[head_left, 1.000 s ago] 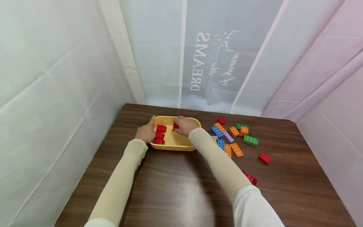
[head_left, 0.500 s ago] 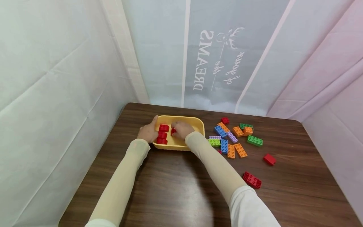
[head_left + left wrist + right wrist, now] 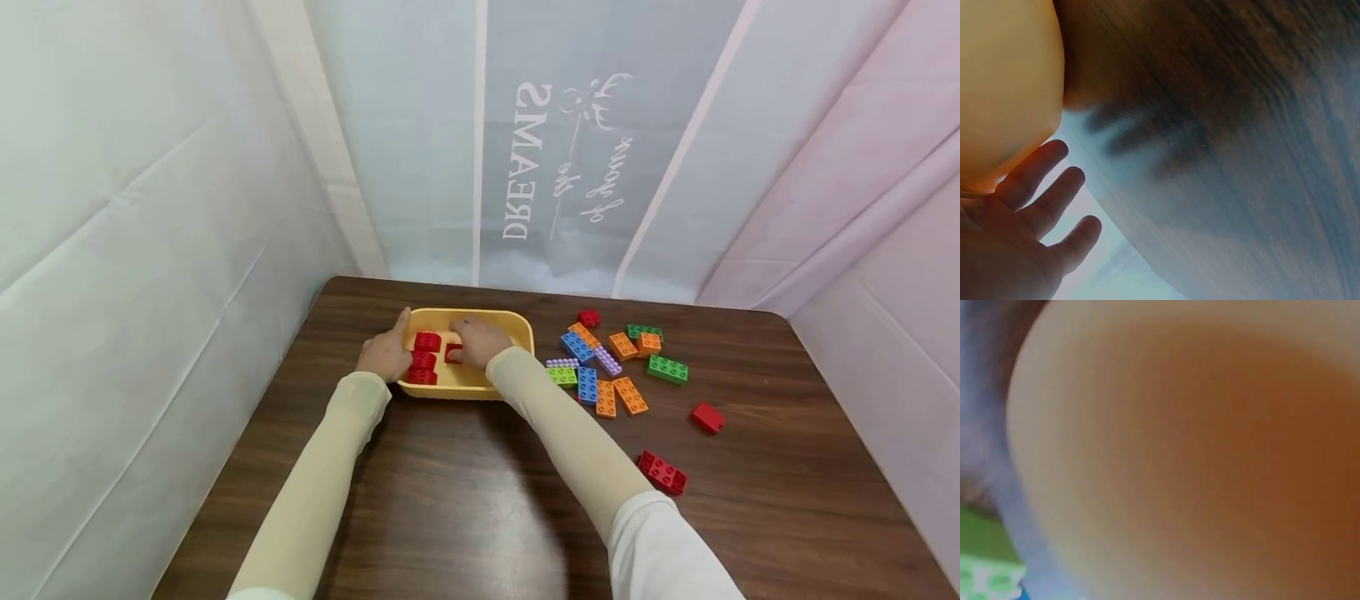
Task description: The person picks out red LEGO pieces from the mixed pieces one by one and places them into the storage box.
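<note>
A yellow tray [image 3: 465, 393] stands toward the back left of the table. My left hand [image 3: 386, 353] rests on its left rim; in the left wrist view three fingers spread nearly straight beside the tray's outer wall [image 3: 1010, 81]. Several red toy building bricks [image 3: 427, 342] lie in a column along the tray's left side. Inside the tray my right hand [image 3: 482, 342] pinches another red brick [image 3: 452, 353], partly hidden by the fingers. The right wrist view is mostly filled by the blurred tray [image 3: 1179, 456], with neither hand showing there.
Right of the tray lies a loose group of bricks, among them blue [image 3: 587, 386], orange [image 3: 630, 395], green [image 3: 667, 369] and lime [image 3: 562, 377] ones. Nearer, two red bricks lie apart, a short one [image 3: 707, 417] and a long one [image 3: 662, 472]. Fabric curtains [image 3: 420, 167] surround the table.
Within the tray, my right hand has moved left and slightly nearer with the red brick, toward the column. The left hand stays at the left rim. The head view shifts slightly.
</note>
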A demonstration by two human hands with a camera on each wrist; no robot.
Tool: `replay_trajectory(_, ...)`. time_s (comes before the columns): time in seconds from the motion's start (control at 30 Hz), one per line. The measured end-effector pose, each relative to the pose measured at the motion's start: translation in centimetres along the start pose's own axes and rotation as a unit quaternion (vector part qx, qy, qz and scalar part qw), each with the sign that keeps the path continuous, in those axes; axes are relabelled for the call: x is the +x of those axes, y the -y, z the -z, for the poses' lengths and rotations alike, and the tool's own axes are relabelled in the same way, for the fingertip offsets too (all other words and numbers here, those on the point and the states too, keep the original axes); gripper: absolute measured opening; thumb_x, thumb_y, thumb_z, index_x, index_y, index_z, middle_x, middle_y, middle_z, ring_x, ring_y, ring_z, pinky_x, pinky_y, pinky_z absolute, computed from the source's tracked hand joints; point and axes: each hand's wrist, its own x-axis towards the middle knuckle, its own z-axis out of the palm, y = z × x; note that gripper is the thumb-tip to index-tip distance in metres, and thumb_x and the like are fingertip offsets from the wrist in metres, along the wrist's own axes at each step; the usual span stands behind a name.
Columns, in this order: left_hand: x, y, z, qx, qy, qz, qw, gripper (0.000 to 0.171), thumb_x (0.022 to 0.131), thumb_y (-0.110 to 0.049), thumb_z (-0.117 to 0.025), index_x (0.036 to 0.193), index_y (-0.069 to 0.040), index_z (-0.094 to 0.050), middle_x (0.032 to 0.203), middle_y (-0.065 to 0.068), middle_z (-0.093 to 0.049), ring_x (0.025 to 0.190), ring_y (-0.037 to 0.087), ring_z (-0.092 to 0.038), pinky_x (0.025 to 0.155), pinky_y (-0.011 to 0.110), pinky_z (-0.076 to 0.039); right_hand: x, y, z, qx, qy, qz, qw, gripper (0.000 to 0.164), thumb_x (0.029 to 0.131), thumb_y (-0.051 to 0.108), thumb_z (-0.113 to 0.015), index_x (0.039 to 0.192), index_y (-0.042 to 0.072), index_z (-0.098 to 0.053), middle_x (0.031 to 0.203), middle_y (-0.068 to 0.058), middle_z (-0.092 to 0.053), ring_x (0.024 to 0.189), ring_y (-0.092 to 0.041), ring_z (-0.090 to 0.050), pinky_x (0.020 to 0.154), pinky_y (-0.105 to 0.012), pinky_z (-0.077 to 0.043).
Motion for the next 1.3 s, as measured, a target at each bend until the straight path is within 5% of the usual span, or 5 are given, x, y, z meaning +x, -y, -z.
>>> replay_trajectory(0.2, 0.1, 0.6, 0.2, -0.001, -0.005, -0.001, 1.0, 0.082, 0.094, -0.013, -0.048, 0.165, -0.027, -0.009, 0.102, 0.017, -0.07, 0.093, 0.04, -0.057, 0.088, 0.05, -0.047, -0.4, -2.9, 1.6, 0.023, -0.041, -0.016, 0.999, 0.053, 0.098, 0.042, -0.065, 0.141, 0.013, -0.057, 0.133, -0.011, -0.058, 0.116, -0.026, -0.06, 0.098, -0.044, -0.048)
replay_trajectory(0.47, 0.3, 1.5, 0.3, -0.003, 0.004, 0.01, 0.9999, 0.084, 0.094, -0.015, -0.048, 0.164, -0.029, -0.004, 0.124, 0.023, -0.065, 0.095, 0.042, -0.056, 0.092, 0.054, -0.047, -2.0, -7.9, 3.7, 0.06, -0.104, -0.025, 0.992, 0.036, 0.102, 0.026, -0.06, 0.132, 0.007, -0.064, 0.127, -0.013, -0.061, 0.115, -0.031, -0.059, 0.098, -0.047, -0.047)
replay_trajectory(0.7, 0.3, 1.3, 0.1, -0.009, 0.009, 0.019, 0.9997, 0.083, 0.095, -0.015, -0.048, 0.164, -0.03, -0.004, 0.13, 0.023, -0.062, 0.099, 0.043, -0.055, 0.095, 0.056, -0.046, -4.1, -14.8, 4.8, -0.005, -0.089, -0.08, 0.993, 0.034, 0.1, 0.005, -0.056, 0.134, 0.003, -0.062, 0.117, -0.018, -0.064, 0.106, -0.035, -0.062, 0.09, -0.05, -0.052)
replay_trajectory(0.9, 0.4, 0.3, -0.1, -0.014, 0.004, 0.012, 0.9998, 0.083, 0.095, -0.015, -0.048, 0.164, -0.031, -0.005, 0.136, 0.021, -0.059, 0.104, 0.043, -0.055, 0.097, 0.056, -0.045, -5.9, -20.1, 4.7, -0.008, -0.094, -0.137, 0.986, 0.033, 0.102, 0.012, -0.057, 0.132, 0.0, -0.063, 0.113, -0.024, -0.064, 0.101, -0.042, -0.063, 0.087, -0.058, -0.052)
replay_trajectory(1.3, 0.4, -0.1, -0.3, -0.004, 0.005, 0.014, 0.9999, 0.082, 0.096, -0.016, -0.048, 0.164, -0.031, -0.005, 0.144, 0.021, -0.053, 0.106, 0.041, -0.054, 0.099, 0.056, -0.044, -5.7, -21.6, 1.9, -0.005, -0.101, -0.205, 0.974, 0.04, 0.1, 0.025, -0.066, 0.131, 0.001, -0.062, 0.119, -0.025, -0.067, 0.106, -0.047, -0.062, 0.094, -0.067, -0.041)
